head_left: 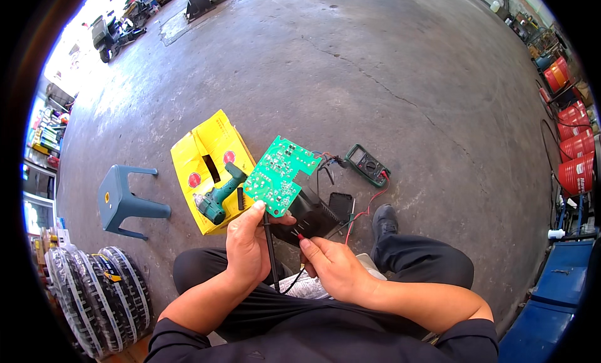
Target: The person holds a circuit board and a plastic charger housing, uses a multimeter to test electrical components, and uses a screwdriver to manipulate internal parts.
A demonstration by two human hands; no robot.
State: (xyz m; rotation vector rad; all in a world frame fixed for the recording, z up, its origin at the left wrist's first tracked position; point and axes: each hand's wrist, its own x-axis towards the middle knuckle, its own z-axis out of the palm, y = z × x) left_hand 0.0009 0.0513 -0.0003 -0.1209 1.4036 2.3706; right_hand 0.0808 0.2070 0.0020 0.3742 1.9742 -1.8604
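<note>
Bearing pale print, two round red labels (195, 180) marked the upper face of a yellow box (188, 159); white lettering ran across the red drums (575, 169) at the right rim, and a yellow label (109, 269) lay on the wrapped tyres (78, 300) at lower left.

Beyond the box and a black multimeter (368, 165), the grey concrete floor (375, 62) stretched bare and broad, crossed by a thin crack. A blue-grey stool (128, 200) stood left of the box, well apart from the knees. The green driver (219, 197) rested on the box near its right edge, close to the left hand (247, 241).

The green circuit board (275, 172) was held up above the lap, its component-dotted face toward the viewer, its long axis running steeply from lower left to upper right, and its notched edge to the right. The left hand's thumb and fingers pinched its lower end, beside an upright black probe (271, 253); whether they also gripped that probe could not be told. The right hand (335, 263) closed its fingers on a red probe (301, 236) that pointed up and left at a black housing (310, 212); contact at the tip was unclear.
</note>
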